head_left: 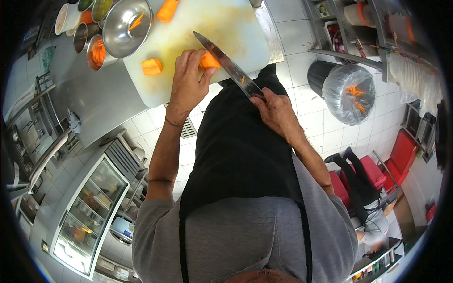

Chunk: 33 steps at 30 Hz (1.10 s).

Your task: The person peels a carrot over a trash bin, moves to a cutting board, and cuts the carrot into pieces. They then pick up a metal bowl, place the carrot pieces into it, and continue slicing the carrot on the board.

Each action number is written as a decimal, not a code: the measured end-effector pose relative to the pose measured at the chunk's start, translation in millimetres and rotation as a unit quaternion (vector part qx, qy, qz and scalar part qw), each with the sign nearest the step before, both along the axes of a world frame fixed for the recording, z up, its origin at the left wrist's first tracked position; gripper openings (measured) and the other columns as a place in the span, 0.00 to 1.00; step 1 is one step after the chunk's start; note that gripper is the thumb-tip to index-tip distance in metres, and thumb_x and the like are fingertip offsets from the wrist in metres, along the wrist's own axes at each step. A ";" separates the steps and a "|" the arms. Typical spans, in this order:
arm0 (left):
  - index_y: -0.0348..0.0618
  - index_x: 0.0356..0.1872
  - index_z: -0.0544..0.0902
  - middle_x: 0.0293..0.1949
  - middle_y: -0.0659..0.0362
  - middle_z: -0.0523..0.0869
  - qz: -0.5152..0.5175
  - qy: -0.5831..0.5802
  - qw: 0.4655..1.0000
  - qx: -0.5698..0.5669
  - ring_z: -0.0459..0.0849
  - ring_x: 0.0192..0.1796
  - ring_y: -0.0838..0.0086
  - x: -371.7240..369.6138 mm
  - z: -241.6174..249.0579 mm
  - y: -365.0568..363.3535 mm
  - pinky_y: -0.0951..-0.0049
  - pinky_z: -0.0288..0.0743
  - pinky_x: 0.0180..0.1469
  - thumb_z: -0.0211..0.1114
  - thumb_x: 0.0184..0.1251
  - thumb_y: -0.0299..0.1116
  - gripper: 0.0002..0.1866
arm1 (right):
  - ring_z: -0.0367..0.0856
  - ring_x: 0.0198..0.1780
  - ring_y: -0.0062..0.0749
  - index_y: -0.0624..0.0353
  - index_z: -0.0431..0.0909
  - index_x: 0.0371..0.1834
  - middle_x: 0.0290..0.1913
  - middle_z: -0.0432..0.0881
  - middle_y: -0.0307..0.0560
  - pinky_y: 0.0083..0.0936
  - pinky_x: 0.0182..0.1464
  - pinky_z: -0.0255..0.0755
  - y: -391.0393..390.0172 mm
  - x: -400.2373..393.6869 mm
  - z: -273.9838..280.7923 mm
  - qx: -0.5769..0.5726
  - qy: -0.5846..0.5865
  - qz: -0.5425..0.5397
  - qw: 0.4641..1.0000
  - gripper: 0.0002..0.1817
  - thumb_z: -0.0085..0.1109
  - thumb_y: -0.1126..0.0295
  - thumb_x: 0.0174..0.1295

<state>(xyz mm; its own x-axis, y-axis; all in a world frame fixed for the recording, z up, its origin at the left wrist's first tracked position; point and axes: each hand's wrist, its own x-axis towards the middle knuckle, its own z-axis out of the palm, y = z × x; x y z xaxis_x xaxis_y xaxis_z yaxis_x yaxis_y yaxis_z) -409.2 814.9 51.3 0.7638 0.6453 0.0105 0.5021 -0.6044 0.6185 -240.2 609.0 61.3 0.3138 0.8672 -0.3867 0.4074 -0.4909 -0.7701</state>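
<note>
My left hand (188,80) presses a chunk of carrot (208,61) down on the white cutting board (222,23). My right hand (275,111) grips the handle of a large kitchen knife (222,60), whose blade lies across the carrot chunk. A second carrot piece (152,67) rests on the board to the left of my left hand. A third carrot piece (167,10) sits near the board's far edge.
Steel bowls (126,26) and small pots (96,52) with carrot strips stand left of the board on the steel counter (99,99). A bin lined with plastic (351,92) holds carrot peel at the right. A person sits on red seats (373,172) at lower right.
</note>
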 end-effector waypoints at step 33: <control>0.36 0.62 0.77 0.56 0.46 0.79 0.003 -0.021 0.999 -0.025 0.77 0.60 0.49 -1.3 -1.5 2.7 0.55 0.72 0.65 0.72 0.70 0.38 0.25 | 0.86 0.29 0.62 0.64 0.76 0.37 0.26 0.84 0.63 0.49 0.32 0.78 17.7 -6.3 -5.1 0.004 -0.030 0.007 1.000 0.16 0.62 0.60 0.75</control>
<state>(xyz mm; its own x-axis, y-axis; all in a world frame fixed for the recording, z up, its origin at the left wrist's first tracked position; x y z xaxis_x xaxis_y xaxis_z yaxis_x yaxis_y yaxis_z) -410.4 817.6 49.8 0.7595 0.6504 0.0100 0.4784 -0.5689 0.6689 -246.5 626.7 56.2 0.3243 0.8744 -0.3610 0.4589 -0.4791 -0.7482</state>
